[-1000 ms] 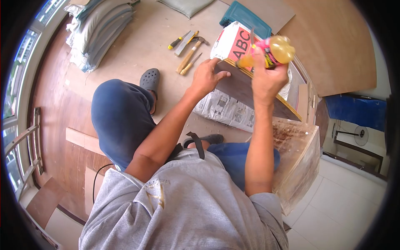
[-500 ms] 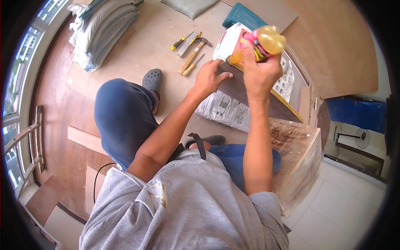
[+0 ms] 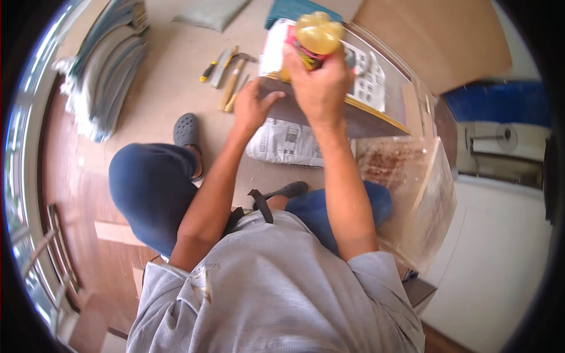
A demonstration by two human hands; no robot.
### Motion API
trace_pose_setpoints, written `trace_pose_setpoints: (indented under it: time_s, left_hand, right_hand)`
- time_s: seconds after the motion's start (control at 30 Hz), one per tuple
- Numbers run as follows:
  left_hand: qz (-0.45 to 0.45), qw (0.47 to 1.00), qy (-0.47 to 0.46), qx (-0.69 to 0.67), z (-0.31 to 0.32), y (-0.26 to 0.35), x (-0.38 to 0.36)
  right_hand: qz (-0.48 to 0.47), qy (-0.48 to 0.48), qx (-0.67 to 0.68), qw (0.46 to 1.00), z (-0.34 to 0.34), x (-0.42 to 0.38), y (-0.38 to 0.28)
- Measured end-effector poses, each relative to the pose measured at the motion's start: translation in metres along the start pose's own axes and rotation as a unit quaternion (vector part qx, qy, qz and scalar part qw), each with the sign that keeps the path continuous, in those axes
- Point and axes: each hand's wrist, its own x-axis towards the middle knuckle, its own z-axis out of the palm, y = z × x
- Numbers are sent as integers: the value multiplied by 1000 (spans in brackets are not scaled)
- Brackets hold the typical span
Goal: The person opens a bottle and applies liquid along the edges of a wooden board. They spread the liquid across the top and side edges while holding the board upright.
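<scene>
My right hand (image 3: 322, 79) is wrapped round a plastic bottle (image 3: 319, 34) of yellow liquid with a pink and black label. It is tipped with its base up towards me and its neck down near the upper edge of a dark board (image 3: 300, 109). That edge shows a yellow strip. At the board's left end, my left hand (image 3: 252, 109) holds the corner, fingers at the edge and thumb apart over the face. Blur hides the bottle's mouth.
A hammer (image 3: 235, 79), a chisel (image 3: 221, 67) and a yellow-black handled tool (image 3: 208, 70) lie on the floor beyond my left hand. A white printed sack (image 3: 285, 143) lies below the board. A stained wooden box (image 3: 406, 176) stands at right; stacked sacks (image 3: 109, 76) sit at left.
The view has shifted, so most things appear further left. The bottle is now more upright, its base facing me, and my right hand has come nearer the board's left end. My left hand stays at the corner.
</scene>
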Motion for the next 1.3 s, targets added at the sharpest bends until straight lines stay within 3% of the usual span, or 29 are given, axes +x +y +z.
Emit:
trace_pose_setpoints:
  time_s: [0.1,0.17,0.27,0.33,0.37,0.43,0.47,0.63,0.73,0.77,0.83,0.97,1.03,1.13,1.3]
  left_hand:
    - [5,1000,6,3,2,-2,0]
    - [1,1000,11,10,2,0,-1]
    - [-4,999,-3,35,-2,4,-1]
    - [-18,1000,-5,-10,-2,9,-1]
    - [-15,1000,-8,-9,1,4,1]
    - [7,1000,14,-6,8,-13,2]
    - [8,1000,8,-4,8,-10,1]
    - [15,1000,14,-3,5,-5,2]
    - [-1,998,4,-60,10,-15,3]
    - [0,998,-4,-63,11,-18,1]
    - [-26,996,-8,-89,12,-20,2]
    - [-1,998,1,-64,11,-19,3]
    - [-3,999,1,-45,10,-26,3]
    - [-2,1000,-5,-22,12,-29,3]
    - [-10,998,1,-67,8,-2,0]
  right_hand:
    - [26,23,-11,999,-23,0,13]
    - [90,56,-31,994,-62,-6,33]
    - [100,88,-52,990,-126,-8,76]
    - [188,127,-168,959,-151,-8,78]
    - [189,131,-167,959,-147,-8,81]
    - [65,131,-111,983,-127,-17,83]
    - [102,121,-137,978,-120,-15,66]
    - [93,163,-161,969,-166,-16,92]
    - [203,189,-253,927,-211,-19,103]
    - [206,194,-260,923,-212,-20,108]
    - [86,194,-149,966,-197,-20,119]
    - [159,156,-194,955,-188,-16,88]
    - [121,184,-194,956,-212,-21,114]
    - [188,227,-238,925,-244,-25,129]
    - [145,195,-208,947,-217,-25,115]
